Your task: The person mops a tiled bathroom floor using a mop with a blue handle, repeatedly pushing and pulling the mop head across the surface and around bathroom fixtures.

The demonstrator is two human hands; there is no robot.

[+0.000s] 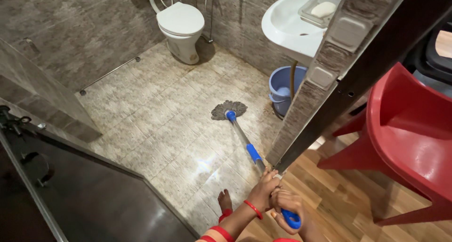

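Both hands grip the mop [238,129] at the bottom of the view. The left hand [262,190] wraps the metal shaft just below the blue sleeve; the right hand [285,205] closes round the blue end of the handle, just behind the left and touching it. From the hands the shaft slants up and away to the grey mop head (flat on the tiles), which rests near the bucket [282,89] under the sink [287,25], well short of the toilet [181,27]. A red chair [409,138] stands to the right.
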